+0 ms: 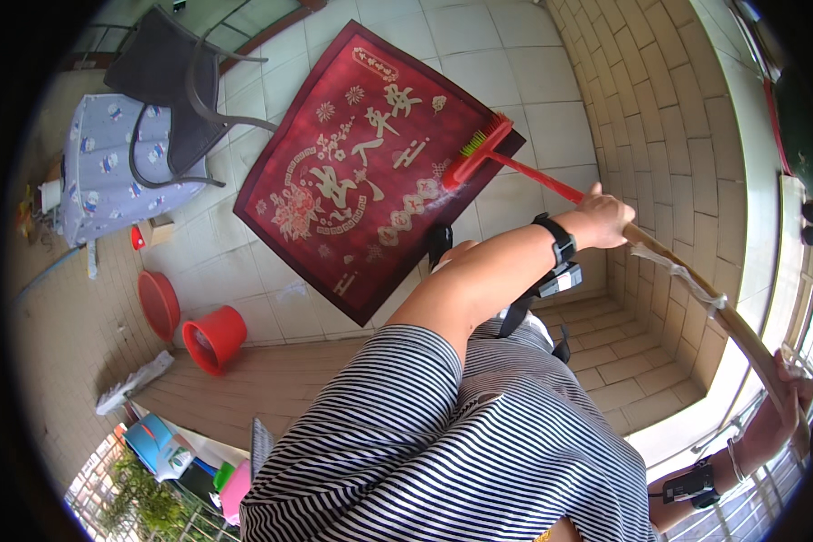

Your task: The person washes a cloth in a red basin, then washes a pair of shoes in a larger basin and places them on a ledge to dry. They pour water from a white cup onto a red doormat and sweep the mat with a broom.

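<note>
A red brush head (477, 150) with green and red bristles rests tilted on the right part of a dark red floor mat (352, 159) bearing flowers and writing. Whitish residue marks the mat beside it. The brush's long handle, red near the head and wooden farther back (738, 325), runs to the lower right. My left hand (606, 217) is closed around it where red meets wood. At the far right, my right hand (793, 386) holds the handle near its end. White ties are wrapped on the wood between the two hands.
A red bucket (227, 335) and a red basin (158, 306) stand left on the tiled floor (244, 271). A dark chair (169, 74) and a cloth-covered table (118, 162) are at the upper left. A brick-patterned wall (657, 135) rises at the right.
</note>
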`<state>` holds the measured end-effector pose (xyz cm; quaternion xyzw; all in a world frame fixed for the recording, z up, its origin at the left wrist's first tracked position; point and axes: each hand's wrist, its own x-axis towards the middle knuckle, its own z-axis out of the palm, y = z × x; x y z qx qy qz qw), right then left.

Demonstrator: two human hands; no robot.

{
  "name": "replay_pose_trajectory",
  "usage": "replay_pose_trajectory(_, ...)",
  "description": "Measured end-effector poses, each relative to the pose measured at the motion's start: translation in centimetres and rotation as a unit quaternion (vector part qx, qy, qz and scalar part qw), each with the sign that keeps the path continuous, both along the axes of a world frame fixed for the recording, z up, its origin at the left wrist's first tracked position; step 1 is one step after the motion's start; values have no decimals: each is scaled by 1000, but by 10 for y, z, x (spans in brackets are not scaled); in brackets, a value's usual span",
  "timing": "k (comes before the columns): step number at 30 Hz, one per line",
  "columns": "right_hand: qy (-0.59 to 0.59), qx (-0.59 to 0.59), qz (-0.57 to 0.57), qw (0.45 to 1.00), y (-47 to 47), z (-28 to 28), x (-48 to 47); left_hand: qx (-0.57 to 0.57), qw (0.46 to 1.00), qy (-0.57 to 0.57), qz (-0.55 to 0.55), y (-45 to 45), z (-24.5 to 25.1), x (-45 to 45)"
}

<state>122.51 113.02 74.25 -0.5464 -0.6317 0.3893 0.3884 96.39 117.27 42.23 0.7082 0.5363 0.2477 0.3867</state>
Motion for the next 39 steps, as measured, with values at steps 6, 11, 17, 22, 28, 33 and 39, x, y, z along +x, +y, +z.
replay_pose_trajectory(6,112,-51,-14,992,9,9,8,-75,995,-27,-54,-28,6,1)
replay_pose_trajectory(11,121,-108,103,981,16,-30,-71,-114,993,-6,-13,-111,-22,-51)
replay_pose_trajectory(17,68,-110,287,949,10,-47,-185,-144,975,4,171,-187,-24,-127)
replay_pose_trajectory(22,92,-41,425,900,12,-40,-237,-103,948,32,301,-224,-5,-154)
replay_pose_trajectory(28,164,75,555,812,44,-13,-259,-13,933,25,360,-225,17,-136)
replay_pose_trajectory(33,262,-35,713,650,63,-50,-288,-34,880,74,469,-260,0,-125)
replay_pose_trajectory(39,86,-316,655,681,38,-139,-265,-213,776,173,568,-304,-58,-116)
